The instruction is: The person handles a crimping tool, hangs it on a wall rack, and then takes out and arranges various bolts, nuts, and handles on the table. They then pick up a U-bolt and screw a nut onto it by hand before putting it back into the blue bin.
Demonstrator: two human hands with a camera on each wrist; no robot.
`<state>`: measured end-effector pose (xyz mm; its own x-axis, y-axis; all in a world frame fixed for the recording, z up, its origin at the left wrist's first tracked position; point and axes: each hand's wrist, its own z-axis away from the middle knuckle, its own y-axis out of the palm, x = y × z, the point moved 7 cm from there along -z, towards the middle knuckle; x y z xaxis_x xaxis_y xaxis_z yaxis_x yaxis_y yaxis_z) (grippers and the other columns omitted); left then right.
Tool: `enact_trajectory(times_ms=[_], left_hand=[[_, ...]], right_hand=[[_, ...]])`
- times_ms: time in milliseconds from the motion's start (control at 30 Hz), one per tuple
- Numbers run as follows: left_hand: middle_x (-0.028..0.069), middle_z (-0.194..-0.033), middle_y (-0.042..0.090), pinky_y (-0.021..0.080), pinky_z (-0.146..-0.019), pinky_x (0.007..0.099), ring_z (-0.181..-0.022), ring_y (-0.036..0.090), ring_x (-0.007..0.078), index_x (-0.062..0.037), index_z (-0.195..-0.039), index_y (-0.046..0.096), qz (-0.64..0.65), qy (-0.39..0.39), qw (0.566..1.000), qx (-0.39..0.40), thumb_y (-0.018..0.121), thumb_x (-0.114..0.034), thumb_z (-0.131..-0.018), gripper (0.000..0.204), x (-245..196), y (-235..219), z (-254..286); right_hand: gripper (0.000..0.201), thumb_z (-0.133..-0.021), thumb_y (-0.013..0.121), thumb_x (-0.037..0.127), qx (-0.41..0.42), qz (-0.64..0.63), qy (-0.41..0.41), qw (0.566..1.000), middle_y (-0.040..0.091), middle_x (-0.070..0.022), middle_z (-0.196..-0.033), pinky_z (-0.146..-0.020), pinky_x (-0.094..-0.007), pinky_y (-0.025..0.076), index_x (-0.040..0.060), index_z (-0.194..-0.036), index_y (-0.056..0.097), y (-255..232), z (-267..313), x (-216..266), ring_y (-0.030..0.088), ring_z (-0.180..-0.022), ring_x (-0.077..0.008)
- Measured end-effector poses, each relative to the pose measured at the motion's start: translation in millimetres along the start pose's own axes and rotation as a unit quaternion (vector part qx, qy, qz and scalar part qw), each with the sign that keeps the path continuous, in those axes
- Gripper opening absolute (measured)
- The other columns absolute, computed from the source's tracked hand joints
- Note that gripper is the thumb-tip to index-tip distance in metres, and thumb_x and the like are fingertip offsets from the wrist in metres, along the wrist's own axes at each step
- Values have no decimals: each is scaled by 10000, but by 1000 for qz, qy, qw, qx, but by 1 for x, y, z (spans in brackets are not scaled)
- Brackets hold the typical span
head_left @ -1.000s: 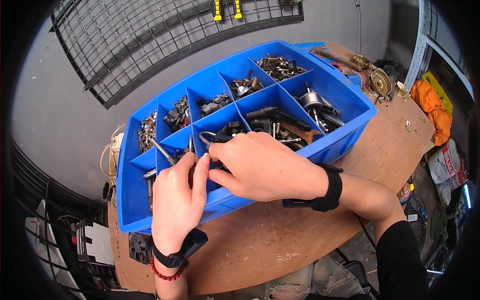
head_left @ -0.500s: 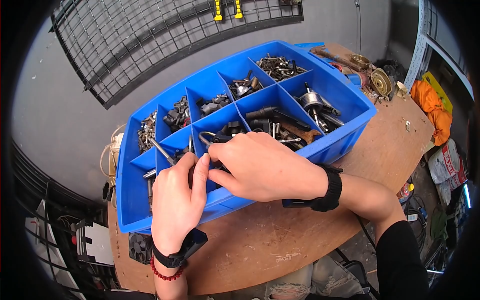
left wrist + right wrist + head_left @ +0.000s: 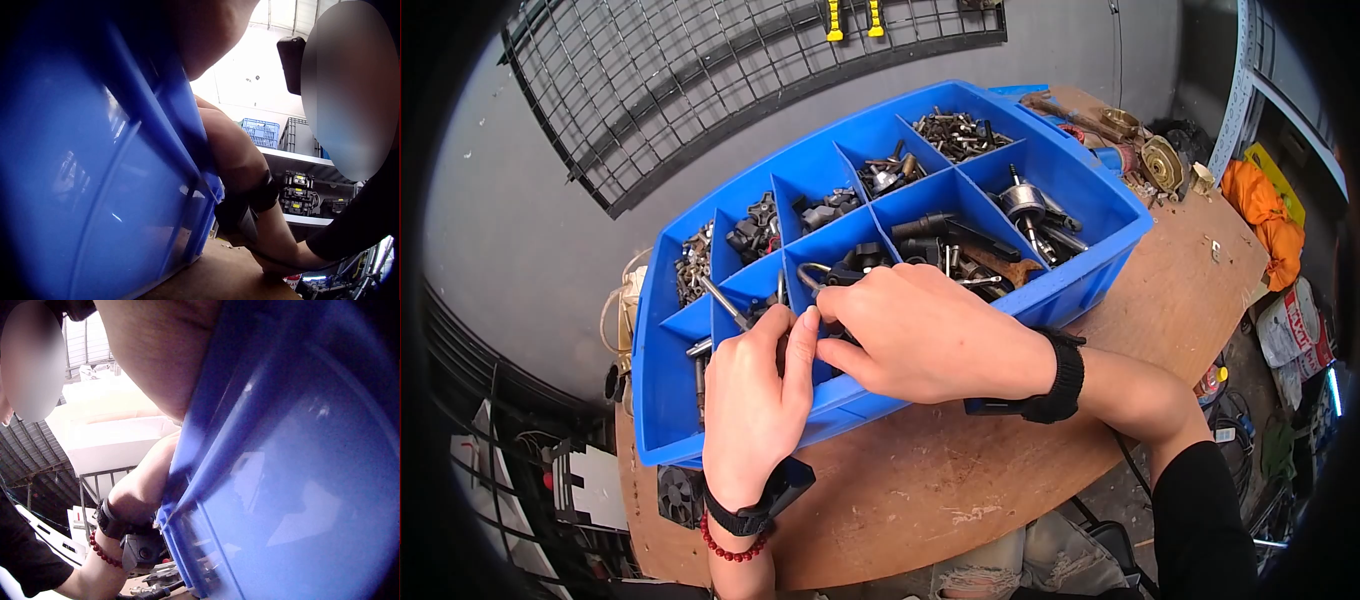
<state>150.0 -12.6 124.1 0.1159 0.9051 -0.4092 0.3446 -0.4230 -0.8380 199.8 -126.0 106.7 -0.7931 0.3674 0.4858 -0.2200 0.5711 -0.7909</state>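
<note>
Both hands reach over the front wall of a blue divided bin (image 3: 870, 392). My right hand (image 3: 935, 330) bends down into a front compartment, its fingertips at a bent metal rod (image 3: 808, 270) that they seem to pinch. Close beside it, my left hand (image 3: 752, 405) dips its fingers into the bin, with the thumb pointing toward the right fingers. A straight metal rod (image 3: 725, 303) slants up from behind the left knuckles. The left fingertips are hidden, so I cannot tell what they hold. In both wrist views the bin's outer wall (image 3: 81, 206) blocks the fingers.
Other compartments hold bolts (image 3: 960, 133), black knobs (image 3: 755, 228), a drill chuck (image 3: 1024, 203) and a rusty wrench (image 3: 1008, 265). The bin stands on a wooden table (image 3: 960, 470). Metal parts (image 3: 1160, 165) lie at the back right. A wire grid (image 3: 730, 80) is on the wall behind.
</note>
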Motion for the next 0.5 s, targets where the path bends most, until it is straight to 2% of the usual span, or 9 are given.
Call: enact_trajectory(times_ms=[500], left_hand=[[224, -586, 559, 413, -502, 436, -544, 563, 420, 32, -748, 588, 1, -1, 1000, 1, 561, -239, -1011, 379, 0, 0, 0]], right_hand=[[255, -912, 612, 226, -9, -3, -7, 1000, 667, -250, -762, -687, -503, 535, -29, -914, 628, 0, 0, 0, 660, -751, -442]])
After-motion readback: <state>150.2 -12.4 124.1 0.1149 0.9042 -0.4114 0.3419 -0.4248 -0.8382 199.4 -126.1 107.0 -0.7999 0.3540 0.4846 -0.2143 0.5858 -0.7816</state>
